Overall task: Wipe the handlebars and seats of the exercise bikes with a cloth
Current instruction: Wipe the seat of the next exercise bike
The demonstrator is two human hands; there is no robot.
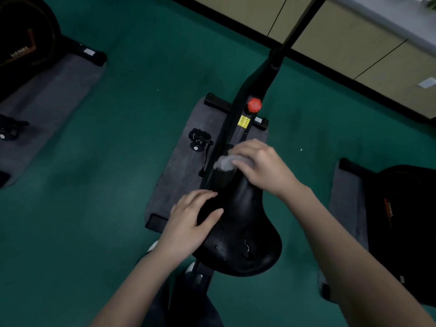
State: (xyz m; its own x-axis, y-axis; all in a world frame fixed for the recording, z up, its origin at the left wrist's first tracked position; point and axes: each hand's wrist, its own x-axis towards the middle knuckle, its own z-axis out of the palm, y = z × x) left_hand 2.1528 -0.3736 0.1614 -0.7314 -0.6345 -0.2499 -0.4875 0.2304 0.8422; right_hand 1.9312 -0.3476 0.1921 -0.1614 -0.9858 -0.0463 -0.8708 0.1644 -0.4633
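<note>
Left hand (191,223) clamps the seat (243,234) by its left edge, thumb on top. Right hand (262,166) further up, fingers curled over grey cloth (225,162), pressing it onto the seat nose. Red knob (254,105) on frame (258,81) beyond.

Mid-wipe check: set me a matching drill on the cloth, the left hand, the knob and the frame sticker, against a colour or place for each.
Things:
1. cloth
2. left hand
3. knob
4. sticker

Descriptions:
A. red, on the bike frame ahead of the seat
B. yellow, just below the knob
C. grey, under the right hand at the seat's nose
D. holds the seat's left side

Pairs: 1-C, 2-D, 3-A, 4-B
</note>
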